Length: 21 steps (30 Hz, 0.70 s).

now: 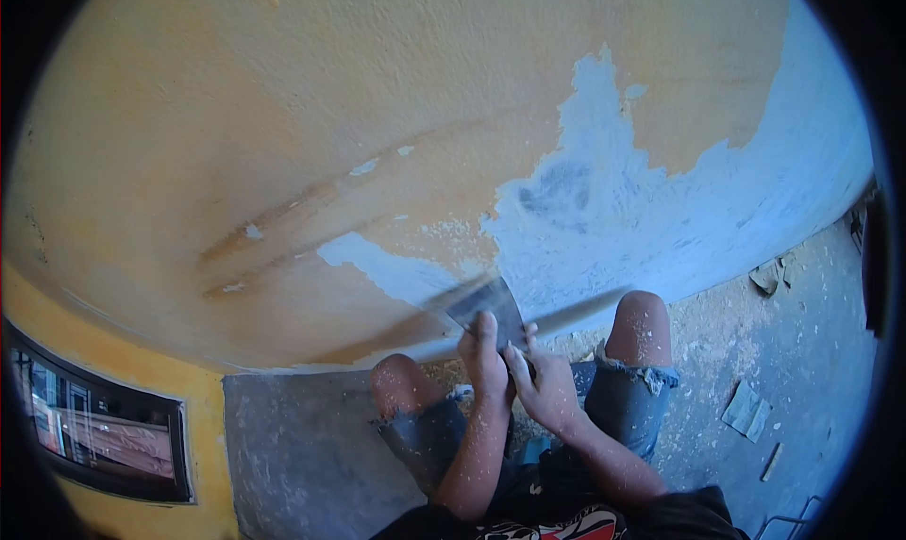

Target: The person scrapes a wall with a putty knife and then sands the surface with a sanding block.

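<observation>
A wide scraper (489,306) with a dark, flat blade is pressed against or held very near the wall (377,97), its edge at the border of the peeling yellow paint. My left hand (484,363) grips it from the left, thumb lying along the blade. From the right, my right hand (547,385) closes around its lower part, where the handle is mostly hidden by my fingers. White patches of bared wall (623,219) spread to the right of the blade, and a smaller one lies to its left. Pale flakes dot my forearms and knees.
Paint dust and chips cover the grey floor (311,436) along the wall's foot. To the right lie a flat grey-blue piece (747,410), a small stick (772,462) and some crumpled scraps (772,276). A dark-framed window (99,427) sits in the yellow wall at left.
</observation>
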Tool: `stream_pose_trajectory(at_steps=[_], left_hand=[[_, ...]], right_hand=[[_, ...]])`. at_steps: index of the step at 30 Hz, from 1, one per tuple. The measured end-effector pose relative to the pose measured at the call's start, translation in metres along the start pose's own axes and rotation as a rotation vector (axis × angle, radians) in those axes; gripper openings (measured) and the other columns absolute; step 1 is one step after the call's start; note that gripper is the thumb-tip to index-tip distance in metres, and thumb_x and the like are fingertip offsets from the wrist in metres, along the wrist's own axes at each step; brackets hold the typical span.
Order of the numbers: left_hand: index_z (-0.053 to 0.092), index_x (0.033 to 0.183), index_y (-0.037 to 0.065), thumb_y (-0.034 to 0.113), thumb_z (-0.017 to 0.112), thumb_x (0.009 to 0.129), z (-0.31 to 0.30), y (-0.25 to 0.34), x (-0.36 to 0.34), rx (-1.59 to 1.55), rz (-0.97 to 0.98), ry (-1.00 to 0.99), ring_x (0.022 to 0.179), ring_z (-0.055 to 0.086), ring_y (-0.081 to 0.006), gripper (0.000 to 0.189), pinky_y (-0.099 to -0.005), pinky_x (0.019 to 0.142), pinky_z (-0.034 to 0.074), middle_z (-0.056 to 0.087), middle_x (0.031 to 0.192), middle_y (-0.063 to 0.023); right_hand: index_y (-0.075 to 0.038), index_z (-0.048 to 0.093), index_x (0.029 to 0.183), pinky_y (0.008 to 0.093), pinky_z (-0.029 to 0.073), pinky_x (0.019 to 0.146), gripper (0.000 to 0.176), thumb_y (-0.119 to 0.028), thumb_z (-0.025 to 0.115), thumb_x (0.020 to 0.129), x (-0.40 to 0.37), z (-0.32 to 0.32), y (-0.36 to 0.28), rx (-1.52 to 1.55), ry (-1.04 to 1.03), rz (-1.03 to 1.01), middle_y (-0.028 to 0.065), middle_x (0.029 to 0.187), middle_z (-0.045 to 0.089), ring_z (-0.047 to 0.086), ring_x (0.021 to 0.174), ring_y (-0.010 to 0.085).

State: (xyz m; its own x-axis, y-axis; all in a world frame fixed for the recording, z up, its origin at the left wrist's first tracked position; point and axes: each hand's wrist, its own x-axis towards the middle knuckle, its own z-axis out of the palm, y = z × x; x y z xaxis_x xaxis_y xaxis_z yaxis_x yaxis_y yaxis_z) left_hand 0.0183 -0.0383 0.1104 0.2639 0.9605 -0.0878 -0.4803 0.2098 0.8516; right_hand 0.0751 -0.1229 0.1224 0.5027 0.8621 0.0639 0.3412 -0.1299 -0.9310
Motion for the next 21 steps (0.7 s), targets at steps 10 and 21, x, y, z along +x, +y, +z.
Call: stream_pose_trajectory(at_steps=[10, 21], left_hand=[[0.058, 0.096, -0.001, 0.027, 0.058, 0.097, 0.019, 0.012, 0.028, 0.011, 0.122, 0.075, 0.069, 0.064, -0.0168, 0.028, -0.0303, 0.060, 0.054, 0.064, 0.085, -0.0075], [0.059, 0.098, -0.003, 0.025, 0.058, 0.096, -0.005, -0.013, 0.008, 0.037, -0.051, 0.054, 0.065, 0.067, -0.0214, 0.029, -0.0327, 0.056, 0.056, 0.066, 0.085, -0.0102]], right_hand=[[0.006, 0.055, 0.125, 0.0485, 0.048, 0.061, 0.048, -0.032, 0.052, 0.096, 0.038, 0.000, -0.006, -0.024, 0.030, -0.104, 0.0280, 0.071, 0.060, 0.062, 0.066, 0.0435], [0.005, 0.064, 0.105, 0.0484, 0.049, 0.064, 0.042, -0.033, 0.051, 0.097, 0.008, 0.013, 0.020, 0.033, -0.075, 0.135, 0.0278, 0.070, 0.061, 0.063, 0.069, 0.0442]])
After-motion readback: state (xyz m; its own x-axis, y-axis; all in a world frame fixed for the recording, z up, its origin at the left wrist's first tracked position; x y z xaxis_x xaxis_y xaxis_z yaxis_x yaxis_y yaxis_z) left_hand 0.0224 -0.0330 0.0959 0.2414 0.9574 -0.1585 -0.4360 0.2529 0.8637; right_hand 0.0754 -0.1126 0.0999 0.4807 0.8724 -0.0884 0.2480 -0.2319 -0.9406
